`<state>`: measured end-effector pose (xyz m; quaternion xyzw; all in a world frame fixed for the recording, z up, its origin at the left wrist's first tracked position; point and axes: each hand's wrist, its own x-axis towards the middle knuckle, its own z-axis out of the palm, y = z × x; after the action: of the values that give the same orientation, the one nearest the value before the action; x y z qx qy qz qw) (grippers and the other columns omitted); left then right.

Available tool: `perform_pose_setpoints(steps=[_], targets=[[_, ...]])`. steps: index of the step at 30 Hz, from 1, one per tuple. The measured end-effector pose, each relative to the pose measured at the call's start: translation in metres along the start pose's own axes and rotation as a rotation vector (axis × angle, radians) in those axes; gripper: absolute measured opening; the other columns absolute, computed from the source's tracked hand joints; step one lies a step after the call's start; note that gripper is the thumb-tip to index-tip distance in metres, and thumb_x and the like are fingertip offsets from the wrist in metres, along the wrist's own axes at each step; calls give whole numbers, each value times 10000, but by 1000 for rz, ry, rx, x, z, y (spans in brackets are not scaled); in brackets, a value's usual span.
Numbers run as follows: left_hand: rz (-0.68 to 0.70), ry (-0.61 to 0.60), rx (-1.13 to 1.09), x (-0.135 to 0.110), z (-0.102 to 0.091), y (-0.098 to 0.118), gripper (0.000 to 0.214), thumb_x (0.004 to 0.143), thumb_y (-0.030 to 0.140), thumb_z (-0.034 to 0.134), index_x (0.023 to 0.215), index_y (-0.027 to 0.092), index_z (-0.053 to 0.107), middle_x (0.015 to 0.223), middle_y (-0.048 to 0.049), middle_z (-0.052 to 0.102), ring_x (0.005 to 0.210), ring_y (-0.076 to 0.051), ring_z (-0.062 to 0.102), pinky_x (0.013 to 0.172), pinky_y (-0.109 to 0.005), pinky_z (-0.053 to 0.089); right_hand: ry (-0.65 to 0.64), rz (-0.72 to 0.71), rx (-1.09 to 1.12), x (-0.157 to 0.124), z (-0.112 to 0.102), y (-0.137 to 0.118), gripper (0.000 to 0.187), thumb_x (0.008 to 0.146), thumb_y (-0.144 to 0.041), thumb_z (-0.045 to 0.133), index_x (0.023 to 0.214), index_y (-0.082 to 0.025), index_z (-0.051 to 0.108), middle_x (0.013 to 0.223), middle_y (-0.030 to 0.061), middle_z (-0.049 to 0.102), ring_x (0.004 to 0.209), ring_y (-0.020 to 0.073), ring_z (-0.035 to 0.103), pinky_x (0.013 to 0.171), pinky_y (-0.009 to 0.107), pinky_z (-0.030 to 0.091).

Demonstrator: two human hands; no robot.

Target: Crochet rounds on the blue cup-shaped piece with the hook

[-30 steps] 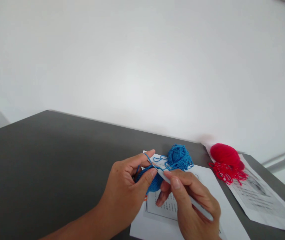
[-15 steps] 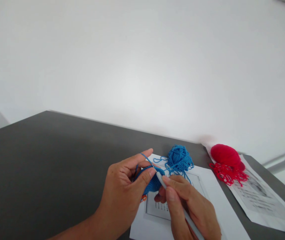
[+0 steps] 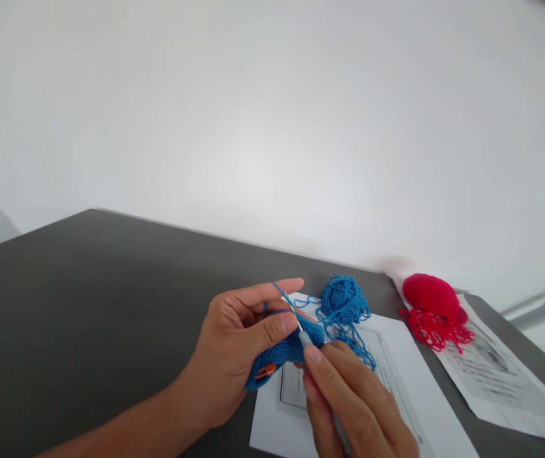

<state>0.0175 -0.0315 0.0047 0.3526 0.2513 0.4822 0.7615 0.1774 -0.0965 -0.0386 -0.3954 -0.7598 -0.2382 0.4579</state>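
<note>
My left hand point(image 3: 241, 337) pinches a blue crochet piece point(image 3: 291, 346) between thumb and fingers. A strand of blue yarn point(image 3: 282, 292) runs over its raised index finger. An orange stitch marker point(image 3: 266, 371) hangs on the lower left part of the piece. My right hand point(image 3: 353, 401) is closed around the grey handle of a crochet hook point(image 3: 305, 338), with the metal tip at the upper edge of the piece, by the left thumb and the strand. Behind the hands lies a loose ball of blue yarn point(image 3: 344, 300) with tangled strands trailing toward the work.
Beneath the hands a white printed sheet point(image 3: 425, 388) rests on the dark grey table point(image 3: 110, 318). To the right, a red yarn ball point(image 3: 432, 296) with loose loops sits on another printed sheet point(image 3: 516, 394). A white wall point(image 3: 253, 127) rises behind the table.
The crochet piece has turned, showing more of its face and the orange marker. The hook tip has moved up and left toward the strand, and my left index finger is stretched further right.
</note>
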Motion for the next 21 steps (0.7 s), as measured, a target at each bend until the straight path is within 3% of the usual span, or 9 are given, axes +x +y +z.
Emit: perform_pose_setpoints(steps=[3,7,11,14,19,21], targets=[[-13,-66,-44,-2,0,5,317,704,201,934,1012,202,860,783,-73,808,640,-108,694,584,-148,532,-131,-56,24,3,-10,7,367,937,-82,631,1299,-136,665,1009,103,801,960,239,786,831,317,682],[-31,-118,-67,-2,-1,7,290,745,175,903,1029,208,856,785,-72,815,554,-79,659,460,-103,446,-102,-130,95,3,-13,15,338,969,-87,583,1299,-114,653,1033,108,783,1005,210,755,870,297,663],[-14,-85,1,-1,-3,6,310,730,204,918,1034,212,855,797,-75,811,607,-105,692,544,-138,523,-140,-54,176,8,-15,18,357,946,-26,601,1292,-104,646,1105,120,755,1073,198,725,935,286,634],[17,-59,61,0,-5,6,329,720,222,925,1041,211,855,805,-80,805,658,-130,711,609,-175,555,-133,-36,281,12,-17,20,428,959,-22,587,1378,-110,595,1104,102,742,1033,169,714,898,268,632],[40,-49,96,0,-6,6,319,733,215,912,1047,217,855,804,-74,796,647,-119,687,608,-180,540,-147,9,345,8,-17,25,494,981,-57,593,1462,-163,553,1182,85,722,1066,152,711,958,272,613],[45,-41,114,0,-6,6,318,740,222,908,1053,219,853,802,-70,793,636,-112,674,590,-174,530,-164,54,414,7,-16,24,509,977,-49,590,1470,-168,550,1197,92,711,1058,155,719,903,263,633]])
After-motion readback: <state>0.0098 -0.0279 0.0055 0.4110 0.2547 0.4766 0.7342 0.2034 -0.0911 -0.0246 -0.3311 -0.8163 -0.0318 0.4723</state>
